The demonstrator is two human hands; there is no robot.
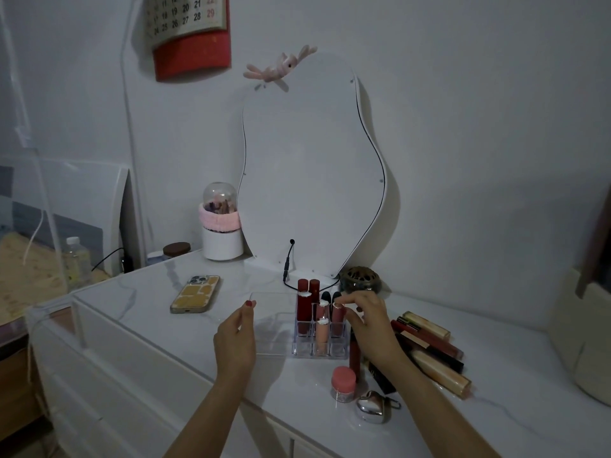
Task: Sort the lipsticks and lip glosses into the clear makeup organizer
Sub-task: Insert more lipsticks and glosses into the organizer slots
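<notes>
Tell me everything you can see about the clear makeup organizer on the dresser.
The clear makeup organizer looks like transparent acrylic, standing upright on the white marble-look dresser top in front of the mirror. Its right part is a grid of small square slots holding upright red, pink and peach tubes; its left part is an open tray. The right hand touches a pink tube in a right slot; the left hand is at the tray's edge.

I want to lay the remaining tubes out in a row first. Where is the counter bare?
Bare marble lies between the phone and the left hand, and along the front edge left of the pink-lidded jar. Right of the organizer it is crowded with loose lip glosses.
</notes>
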